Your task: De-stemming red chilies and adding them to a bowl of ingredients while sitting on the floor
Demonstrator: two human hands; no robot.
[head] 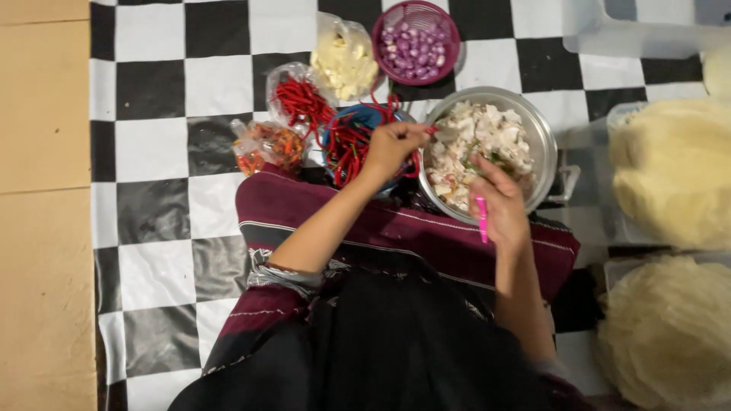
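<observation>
The metal bowl (542,129) already held a heap of cut pale pieces, while many red chilies (346,144) lay uncut in the blue dish beside it. The left hand (392,146) pinched one chili at the bowl's rim. The right hand (499,202) was closed around what looked like a pink-handled knife (482,219).

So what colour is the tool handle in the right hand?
Bright pink handle in the right hand, clearest in the head view.
</observation>
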